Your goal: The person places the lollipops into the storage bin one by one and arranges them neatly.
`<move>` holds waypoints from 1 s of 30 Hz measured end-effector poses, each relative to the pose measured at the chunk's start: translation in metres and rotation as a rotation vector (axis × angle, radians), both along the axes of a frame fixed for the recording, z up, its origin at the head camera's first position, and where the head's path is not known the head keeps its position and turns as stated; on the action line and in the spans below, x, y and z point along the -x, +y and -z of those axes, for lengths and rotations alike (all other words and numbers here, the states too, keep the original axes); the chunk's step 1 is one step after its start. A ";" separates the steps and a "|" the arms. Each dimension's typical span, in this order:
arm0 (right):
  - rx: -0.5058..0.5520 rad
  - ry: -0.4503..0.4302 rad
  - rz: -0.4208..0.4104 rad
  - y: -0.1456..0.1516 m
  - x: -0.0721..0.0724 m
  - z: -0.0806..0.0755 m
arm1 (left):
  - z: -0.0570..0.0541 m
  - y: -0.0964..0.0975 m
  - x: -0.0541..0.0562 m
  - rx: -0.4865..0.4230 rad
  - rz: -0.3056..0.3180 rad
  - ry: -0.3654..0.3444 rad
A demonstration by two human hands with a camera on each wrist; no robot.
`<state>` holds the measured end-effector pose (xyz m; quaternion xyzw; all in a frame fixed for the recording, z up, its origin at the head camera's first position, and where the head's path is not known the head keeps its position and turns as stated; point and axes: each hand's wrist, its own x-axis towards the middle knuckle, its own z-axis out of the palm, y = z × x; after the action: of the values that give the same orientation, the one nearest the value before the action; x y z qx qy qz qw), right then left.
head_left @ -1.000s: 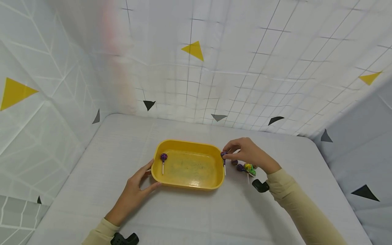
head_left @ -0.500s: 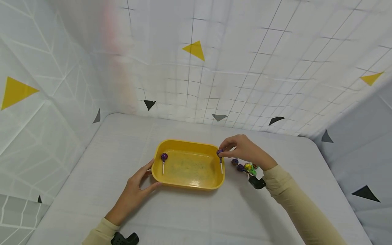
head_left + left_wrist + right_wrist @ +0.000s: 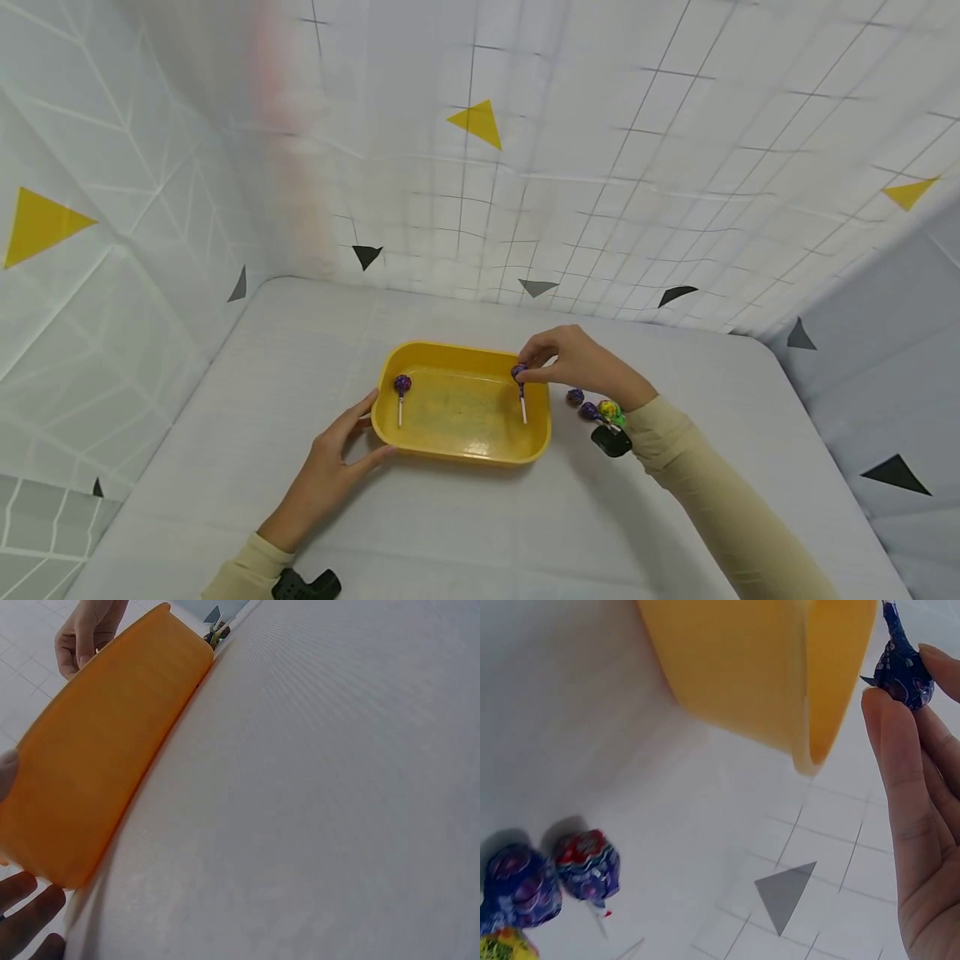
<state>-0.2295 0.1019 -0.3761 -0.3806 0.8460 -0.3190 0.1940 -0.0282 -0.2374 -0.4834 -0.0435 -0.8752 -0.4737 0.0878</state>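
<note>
My right hand (image 3: 573, 360) pinches a purple-wrapped lollipop (image 3: 519, 372) by its wrapped head, over the right end of a yellow tray (image 3: 461, 417). The white stick points down toward me. In the right wrist view, thumb and fingertips press the lollipop's blue-purple wrapper (image 3: 906, 673). Another purple lollipop (image 3: 402, 384) lies inside the tray along its left end, stick toward me. My left hand (image 3: 330, 457) touches the tray's near left corner, thumb along the near side and fairly straight fingers at the left end.
Right of the tray lie several more lollipops, among them a purple one (image 3: 588, 411) and a yellow-green one (image 3: 611, 411), partly hidden by the right wrist camera (image 3: 611, 441). White cloth covers the table (image 3: 450, 533). Patterned fabric walls (image 3: 600, 167) stand at the back and sides.
My right hand has carried the pinched lollipop left, from beside the tray's right rim to above its inside. The left hand and tray have stayed put.
</note>
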 end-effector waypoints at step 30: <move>-0.020 0.002 0.001 -0.044 -0.005 0.009 | 0.000 0.000 0.000 -0.006 0.012 0.013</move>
<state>-0.2243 0.0577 -0.3854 -0.3783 0.8496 -0.3103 0.1969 -0.0282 -0.2379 -0.4830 -0.0516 -0.8729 -0.4765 0.0909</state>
